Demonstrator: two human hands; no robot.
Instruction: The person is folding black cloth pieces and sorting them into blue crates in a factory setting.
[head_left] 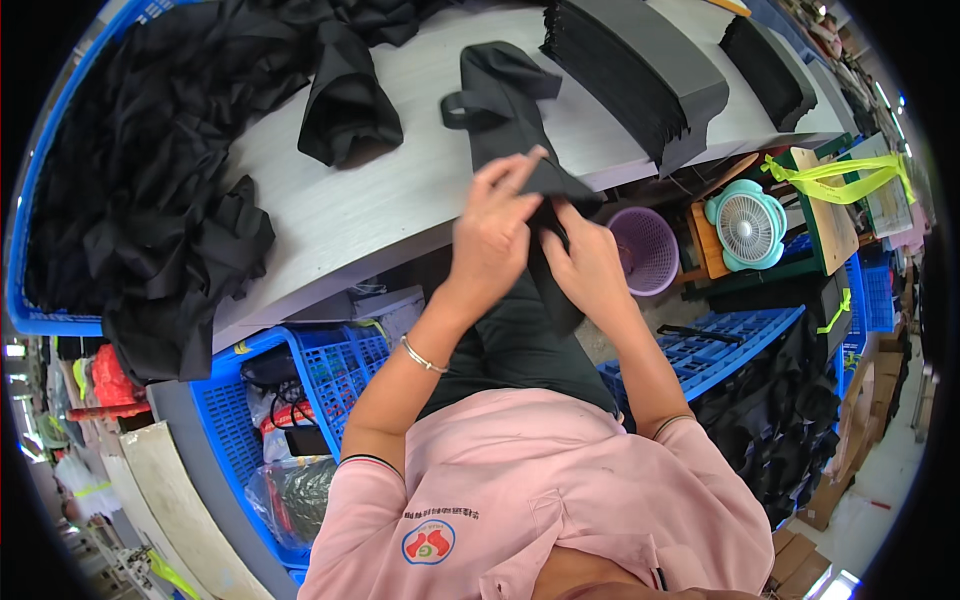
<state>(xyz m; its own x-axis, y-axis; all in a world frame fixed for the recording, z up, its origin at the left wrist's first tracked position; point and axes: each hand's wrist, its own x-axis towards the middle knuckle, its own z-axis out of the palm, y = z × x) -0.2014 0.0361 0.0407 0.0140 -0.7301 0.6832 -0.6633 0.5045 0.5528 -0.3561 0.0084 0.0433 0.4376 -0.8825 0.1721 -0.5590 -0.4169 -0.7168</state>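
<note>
A long black fabric piece (503,128) with a strap loop on its left side lies over the table's front edge and hangs down toward my lap. Above its middle is my left hand (493,235), slightly blurred, with the index finger stretched out and a gap between it and the thumb. My right hand (590,265) is closed on the right edge of the same piece, thumb on top and the other fingers partly hidden. Left of it on the table lies a folded black fabric piece (347,105).
A heap of black fabric (150,130) fills a blue crate at the left. Stacked black panels (640,70) stand at the table's far right. A purple bin (643,252), a turquoise fan (746,226) and a blue crate (700,350) are at my right; another blue crate (225,420) is at my left.
</note>
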